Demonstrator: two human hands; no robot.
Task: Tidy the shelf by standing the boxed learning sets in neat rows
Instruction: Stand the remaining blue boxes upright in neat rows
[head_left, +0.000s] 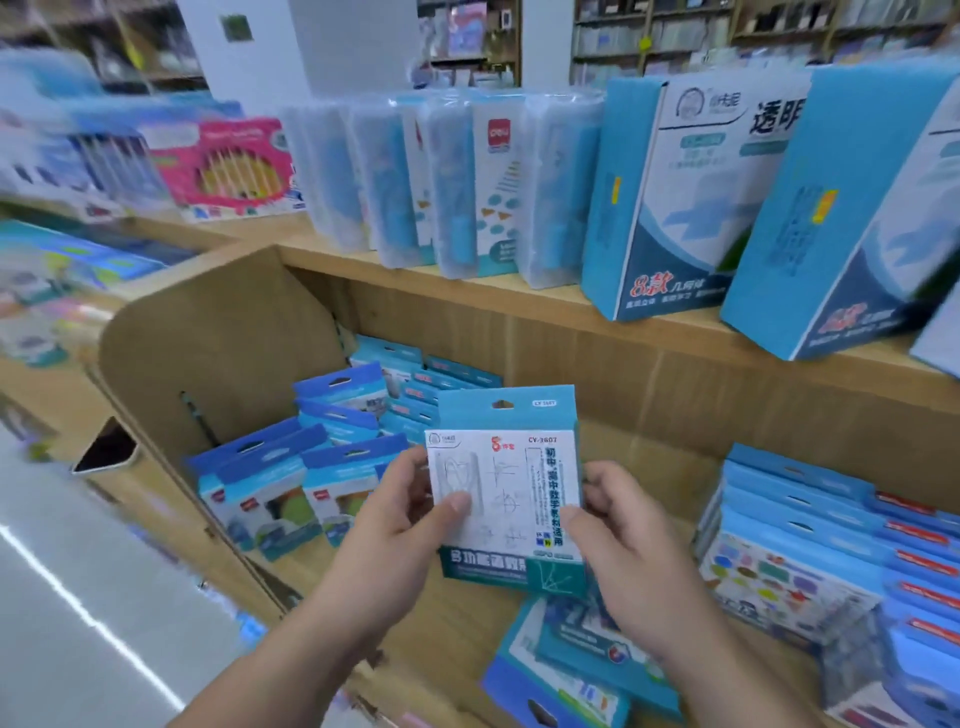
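Observation:
I hold a teal and white boxed learning set (506, 488) upright in front of the lower wooden shelf (467, 618). My left hand (400, 514) grips its left edge, thumb on the front. On its right edge sits my right hand (618, 540), thumb on the front too. More than one box seems stacked in this grip. Below it, a few similar boxes (576, 660) lie flat on the shelf. Blue hang-tab boxes (291, 483) stand in rows at the left of the shelf, and another row (789, 535) stands at the right.
The upper shelf board (467, 291) carries clear plastic cases (457, 182) and tall blue boxes (670, 197). A curved wooden side panel (208, 374) bounds the lower shelf on the left. A pink boxed set (228, 166) stands further left. The aisle floor (78, 597) lies at lower left.

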